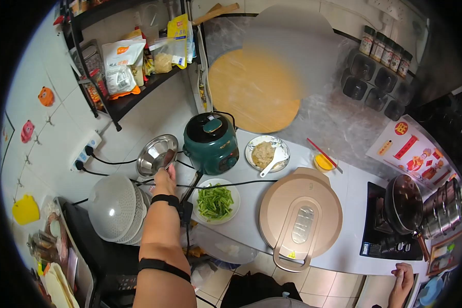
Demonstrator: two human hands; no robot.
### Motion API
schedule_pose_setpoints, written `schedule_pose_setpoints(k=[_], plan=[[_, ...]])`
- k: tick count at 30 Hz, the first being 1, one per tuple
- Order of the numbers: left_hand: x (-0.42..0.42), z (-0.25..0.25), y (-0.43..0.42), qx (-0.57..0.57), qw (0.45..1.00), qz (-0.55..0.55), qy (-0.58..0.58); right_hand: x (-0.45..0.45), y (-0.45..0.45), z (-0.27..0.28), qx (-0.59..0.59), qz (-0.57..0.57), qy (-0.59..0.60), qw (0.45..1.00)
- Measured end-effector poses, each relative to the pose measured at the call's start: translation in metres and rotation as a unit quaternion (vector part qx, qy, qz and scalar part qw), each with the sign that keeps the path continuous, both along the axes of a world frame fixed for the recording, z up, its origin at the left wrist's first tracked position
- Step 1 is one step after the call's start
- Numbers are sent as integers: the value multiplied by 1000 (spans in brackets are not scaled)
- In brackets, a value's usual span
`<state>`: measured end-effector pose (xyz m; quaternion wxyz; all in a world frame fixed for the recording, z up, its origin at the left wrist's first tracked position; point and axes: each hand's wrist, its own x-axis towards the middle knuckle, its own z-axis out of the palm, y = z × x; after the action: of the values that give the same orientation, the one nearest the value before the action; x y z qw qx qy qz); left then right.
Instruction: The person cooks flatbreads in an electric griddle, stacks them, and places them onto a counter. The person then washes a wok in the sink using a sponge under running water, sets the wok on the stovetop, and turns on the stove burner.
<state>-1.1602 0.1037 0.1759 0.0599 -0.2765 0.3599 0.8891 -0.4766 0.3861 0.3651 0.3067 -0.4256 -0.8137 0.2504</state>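
My left hand [165,177] reaches forward, its fingers closed at the near rim of a shiny steel bowl [151,154]. The bowl is tilted, its inside facing me. A brownish patch shows inside it by my fingers; I cannot tell whether it is a reflection or an object. Just right of the bowl stands a dark green electric cooker [211,143]. A plate of cut green vegetables [215,201] lies near my wrist. My right hand [402,284] hangs by the counter's front edge below the stove, fingers loosely apart, with nothing visible in it.
A beige electric griddle [287,205], lid down, sits mid-counter. Behind it are a plate of pale minced food [263,155] with a white spoon, and a bowl of yellow liquid [324,162]. White baskets [113,208] stand left. A black cable [231,184] crosses the counter; a pan [404,204] is right.
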Motion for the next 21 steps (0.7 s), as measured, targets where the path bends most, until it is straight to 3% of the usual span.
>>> schedule_pose_setpoints(k=[4, 6, 8, 10, 14, 16, 17, 21], plan=[[-8, -12, 2, -47, 998, -15, -38, -10, 6, -14, -18, -8, 1, 1000], [-16, -31, -7, 97, 991, 61, -74, -13, 5, -16, -34, -20, 21, 999], [-39, -61, -14, -17, 998, -4, -66, -18, 2, -7, -8, -7, -25, 1000], [-28, -54, -14, 32, 997, 16, -67, -19, 2, -7, 1, -15, -17, 1000], [-60, -94, -31, -14, 998, -57, -2, -6, 3, -10, -2, -16, -2, 1000], [-57, -95, -40, -111, 978, -163, 74, 6, 7, -15, -3, -24, -1, 1000], [-53, -92, -41, -105, 975, -180, 76, 11, 10, -17, -7, -29, 11, 999], [-36, -65, -38, -50, 985, -138, 94, 50, 34, -40, -60, -95, 23, 993]])
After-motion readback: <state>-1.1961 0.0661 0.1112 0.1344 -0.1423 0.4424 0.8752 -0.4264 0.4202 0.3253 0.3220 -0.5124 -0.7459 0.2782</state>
